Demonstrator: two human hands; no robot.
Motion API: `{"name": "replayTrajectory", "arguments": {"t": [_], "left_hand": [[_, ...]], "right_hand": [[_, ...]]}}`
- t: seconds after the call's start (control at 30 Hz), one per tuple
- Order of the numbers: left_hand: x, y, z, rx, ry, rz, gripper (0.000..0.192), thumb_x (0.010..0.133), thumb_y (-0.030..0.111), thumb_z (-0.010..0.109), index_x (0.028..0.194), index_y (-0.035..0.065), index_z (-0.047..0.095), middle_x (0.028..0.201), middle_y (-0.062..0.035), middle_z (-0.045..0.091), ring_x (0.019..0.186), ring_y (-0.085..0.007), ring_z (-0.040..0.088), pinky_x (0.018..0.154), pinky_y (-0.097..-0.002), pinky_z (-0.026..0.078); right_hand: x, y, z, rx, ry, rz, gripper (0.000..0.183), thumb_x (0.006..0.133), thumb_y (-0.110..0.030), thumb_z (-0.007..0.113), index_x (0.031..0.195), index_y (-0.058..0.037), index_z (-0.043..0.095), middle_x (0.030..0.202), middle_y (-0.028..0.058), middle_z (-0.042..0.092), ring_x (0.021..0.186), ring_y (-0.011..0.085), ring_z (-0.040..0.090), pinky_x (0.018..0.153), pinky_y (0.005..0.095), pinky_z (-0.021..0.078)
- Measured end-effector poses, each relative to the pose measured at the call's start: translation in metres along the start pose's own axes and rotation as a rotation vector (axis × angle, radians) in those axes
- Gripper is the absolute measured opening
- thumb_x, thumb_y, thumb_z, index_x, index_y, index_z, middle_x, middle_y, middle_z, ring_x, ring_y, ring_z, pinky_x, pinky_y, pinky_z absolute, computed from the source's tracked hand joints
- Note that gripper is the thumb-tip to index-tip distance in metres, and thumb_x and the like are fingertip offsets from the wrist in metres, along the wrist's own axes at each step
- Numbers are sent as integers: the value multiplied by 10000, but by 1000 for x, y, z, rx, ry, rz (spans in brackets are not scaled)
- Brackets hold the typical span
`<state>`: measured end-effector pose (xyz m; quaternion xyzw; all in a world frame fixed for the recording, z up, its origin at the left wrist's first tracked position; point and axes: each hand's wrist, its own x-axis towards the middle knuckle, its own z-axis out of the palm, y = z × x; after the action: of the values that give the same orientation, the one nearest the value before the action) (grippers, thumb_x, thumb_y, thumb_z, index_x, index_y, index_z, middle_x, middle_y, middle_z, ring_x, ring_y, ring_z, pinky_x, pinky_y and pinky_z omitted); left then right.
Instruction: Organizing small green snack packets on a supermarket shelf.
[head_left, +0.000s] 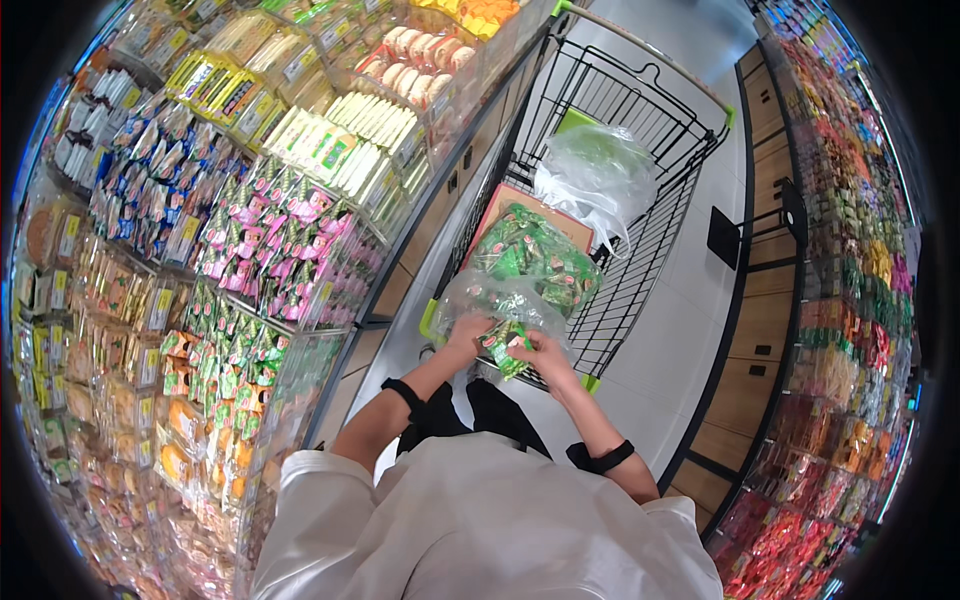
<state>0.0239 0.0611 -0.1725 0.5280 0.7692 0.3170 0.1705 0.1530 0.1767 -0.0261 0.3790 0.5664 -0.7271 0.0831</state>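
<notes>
My left hand grips the gathered mouth of a clear plastic bag at the near end of a shopping cart. Inside the bag's far part lie many small green-wrapped snacks. Close by on the right, my right hand holds a few green snack packets between thumb and fingers, at the bag's mouth. Beneath the bag is a reddish-brown cardboard box. Farther up in the black wire cart rests a second clear plastic bag with white handles.
Clear bins of wrapped snacks rise along the left, over wooden cabinets. More packed shelves stand on the right, with a black bracket jutting into the aisle. Grey tiled floor runs beside the cart.
</notes>
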Motion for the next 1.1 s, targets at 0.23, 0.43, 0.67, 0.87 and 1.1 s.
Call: {"name": "replayTrajectory", "arguments": {"t": [0.23,0.43,0.67,0.87,1.1], "left_hand": [[-19,65,-132,-712,-94,-443,216,820,123,554,1019,41,575,725,-44,536,613,-99,497,556,-250,400],[-56,96,-197,-1054,127,-549,167,885,165,523,1002,48,511,795,1,569,676,-46,540,518,-210,483],[-111,82,-193,-961,275,-482,227,925,233,441,1051,56,506,828,11,575,696,-62,545,568,-231,504],[-139,84,-219,-1182,369,-614,477,909,461,402,1105,41,515,914,-15,560,821,-85,515,663,-226,458],[-215,58,-242,-1221,564,-697,514,801,261,648,1185,32,394,1037,-64,522,921,-124,518,681,-252,464]], "right_hand": [[-24,-56,-11,53,-85,-60,260,814,-125,621,1029,15,576,895,11,618,797,59,550,733,199,409],[-9,-62,20,170,-342,-135,223,834,-120,592,1025,-5,583,925,6,612,789,42,532,715,191,397],[-1,-51,89,-121,-576,-215,176,831,-181,600,927,-34,592,862,-44,556,781,30,459,727,193,359],[-5,-41,135,-80,-419,-225,179,826,-162,607,955,-65,532,820,-28,543,712,36,456,657,196,361],[-11,-32,236,-97,-360,-253,325,829,-94,602,1117,-63,454,839,12,571,762,51,500,684,198,377]]}}
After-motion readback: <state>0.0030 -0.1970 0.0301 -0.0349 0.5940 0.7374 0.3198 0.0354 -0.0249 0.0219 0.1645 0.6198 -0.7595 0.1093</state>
